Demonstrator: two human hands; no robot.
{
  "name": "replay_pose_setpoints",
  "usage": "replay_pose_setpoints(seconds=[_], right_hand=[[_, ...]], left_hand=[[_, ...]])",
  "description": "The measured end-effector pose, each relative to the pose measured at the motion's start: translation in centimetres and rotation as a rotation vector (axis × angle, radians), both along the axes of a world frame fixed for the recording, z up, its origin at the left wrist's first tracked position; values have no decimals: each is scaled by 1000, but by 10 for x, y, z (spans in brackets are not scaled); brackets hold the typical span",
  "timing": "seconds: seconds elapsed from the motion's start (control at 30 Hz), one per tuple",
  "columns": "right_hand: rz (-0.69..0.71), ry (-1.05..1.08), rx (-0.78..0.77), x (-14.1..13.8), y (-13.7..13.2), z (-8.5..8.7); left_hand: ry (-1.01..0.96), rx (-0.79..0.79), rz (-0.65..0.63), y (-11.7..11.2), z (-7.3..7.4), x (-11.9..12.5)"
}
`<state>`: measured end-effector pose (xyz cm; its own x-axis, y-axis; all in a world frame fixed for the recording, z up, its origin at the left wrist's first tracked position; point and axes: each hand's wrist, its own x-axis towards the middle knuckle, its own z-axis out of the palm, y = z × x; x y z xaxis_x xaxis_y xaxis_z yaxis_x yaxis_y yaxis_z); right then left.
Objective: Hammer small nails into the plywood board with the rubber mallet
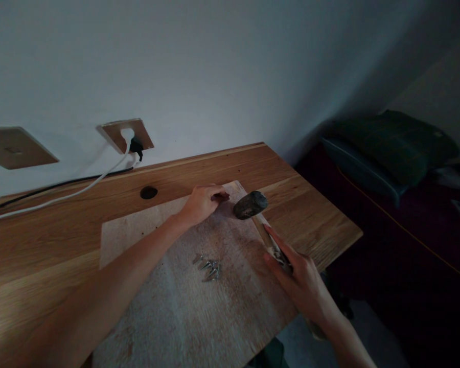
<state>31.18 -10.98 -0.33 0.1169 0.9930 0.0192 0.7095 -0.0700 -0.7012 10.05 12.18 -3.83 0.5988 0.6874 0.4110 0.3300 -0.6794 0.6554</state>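
My right hand (297,276) is wrapped round the wooden handle of a hammer (250,205), its dark blocky head just above the far right part of a wooden board (168,312). Over the board's far end, a short way left of the hammer head, my left hand (205,200) has its fingers pinched together. Whatever is between those fingertips, if anything, is too small or hidden to make out. A small pile of silver metal fasteners (210,267), nails or screws, lies on the board between my forearms.
The board rests on a wooden desk (302,204) against a white wall. A round dark hole (148,192) sits in the desktop. White and black cables run left from a wall socket (127,134). Beyond the desk's right edge are dark green cushions (394,143).
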Motion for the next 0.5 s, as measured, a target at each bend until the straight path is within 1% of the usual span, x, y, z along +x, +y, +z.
replay_pose_setpoints(seconds=[0.17, 0.33, 0.5], right_hand=[[-9, 2, -7, 0, 0, 0], [1, 28, 3, -2, 3, 2], [-4, 28, -26, -2, 2, 2]], left_hand=[[52, 2, -47, 0, -2, 2], [62, -2, -64, 0, -3, 3], [98, 46, -77, 1, -1, 4]])
